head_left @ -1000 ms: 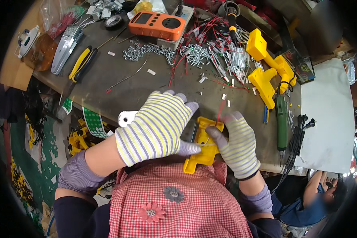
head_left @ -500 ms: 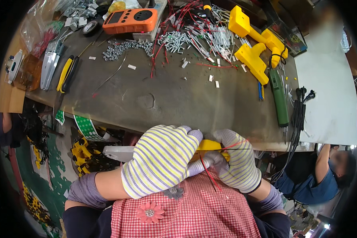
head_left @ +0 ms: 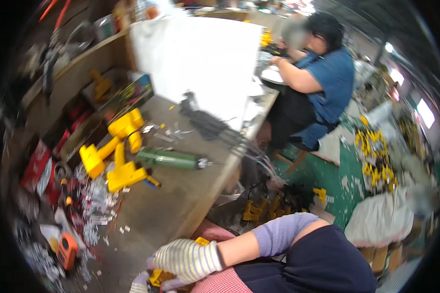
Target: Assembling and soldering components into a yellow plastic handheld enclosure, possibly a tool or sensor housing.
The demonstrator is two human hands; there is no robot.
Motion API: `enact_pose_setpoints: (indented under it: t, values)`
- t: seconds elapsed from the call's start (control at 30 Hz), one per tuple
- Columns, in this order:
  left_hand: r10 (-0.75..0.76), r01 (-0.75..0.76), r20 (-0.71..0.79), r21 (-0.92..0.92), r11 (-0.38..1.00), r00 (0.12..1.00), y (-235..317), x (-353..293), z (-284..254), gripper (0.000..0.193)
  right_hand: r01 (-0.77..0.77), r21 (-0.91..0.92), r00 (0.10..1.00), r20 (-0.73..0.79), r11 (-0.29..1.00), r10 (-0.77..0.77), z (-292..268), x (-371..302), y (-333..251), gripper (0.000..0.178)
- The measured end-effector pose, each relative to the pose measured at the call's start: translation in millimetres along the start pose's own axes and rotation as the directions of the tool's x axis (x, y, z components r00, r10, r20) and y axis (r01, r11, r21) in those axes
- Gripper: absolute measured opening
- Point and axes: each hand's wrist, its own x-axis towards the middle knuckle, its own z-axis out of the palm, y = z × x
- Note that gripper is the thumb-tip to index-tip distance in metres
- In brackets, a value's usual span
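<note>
Two gloved hands [head_left: 186, 259], one green tool [head_left: 173, 158], one orange meter [head_left: 67, 250], one co-worker [head_left: 318, 83].

Knit cloth glove [head_left: 188, 259], seemingly plastic part [head_left: 157, 277]

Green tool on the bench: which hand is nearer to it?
Right. The right hand is below the green tool, by the bench edge; the left hand is lower still, at the picture's bottom.

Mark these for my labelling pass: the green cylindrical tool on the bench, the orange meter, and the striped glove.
green cylindrical tool [head_left: 173, 158], head view, middle of its barrel.
orange meter [head_left: 67, 250], head view, centre of its casing.
striped glove [head_left: 186, 259], head view, back of the hand.
</note>
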Motion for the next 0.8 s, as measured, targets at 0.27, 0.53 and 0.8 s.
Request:
enact_pose_setpoints:
  t: [0.27,0.53,0.8]
  values:
    - [-0.12,0.122,0.047,-0.048,0.991,0.992,20.4,0.1,-1.3,0.055,0.053,-0.098,0.981,-0.183,0.994,-0.07,15.2,-10.5,4.8,0.034]
    - [-0.148,0.149,0.013,-0.103,0.983,0.989,4.1,3.3,-0.7,0.051,0.095,-0.12,0.967,-0.224,0.988,-0.12,23.4,-3.9,12.0,0.032]
    - [-0.085,0.086,-0.047,0.025,0.996,0.995,3.7,7.4,1.2,0.048,0.036,-0.071,0.986,-0.158,0.997,-0.047,15.4,1.5,7.9,0.027]
